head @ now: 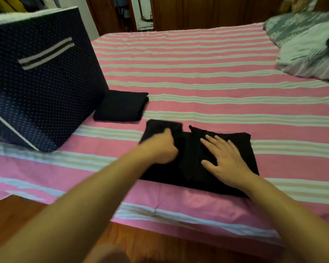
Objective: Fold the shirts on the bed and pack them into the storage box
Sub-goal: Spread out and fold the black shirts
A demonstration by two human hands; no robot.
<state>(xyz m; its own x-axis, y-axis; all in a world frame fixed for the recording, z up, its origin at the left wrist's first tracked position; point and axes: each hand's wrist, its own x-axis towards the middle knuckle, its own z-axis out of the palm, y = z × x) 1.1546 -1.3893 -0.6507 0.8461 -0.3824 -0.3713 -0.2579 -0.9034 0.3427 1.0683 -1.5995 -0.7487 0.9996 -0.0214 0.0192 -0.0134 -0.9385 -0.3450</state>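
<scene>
Wooden floor (17, 221) nearest, then pink striped bed (198, 76). Black shirt (241, 158) half-folded at near edge. Right hand (226, 160) flat on it, fingers spread, pressing, gripping nothing. Left hand (162, 149) blurred, seems curled round left flap; cannot tell for sure. Folded shirt (122, 108) further back, just beside storage box (42, 82) at left, not yet packed. Pillows (308, 44) far right. Risk: flap dragged unevenly could skew fold; shirt near edge could slip off.
</scene>
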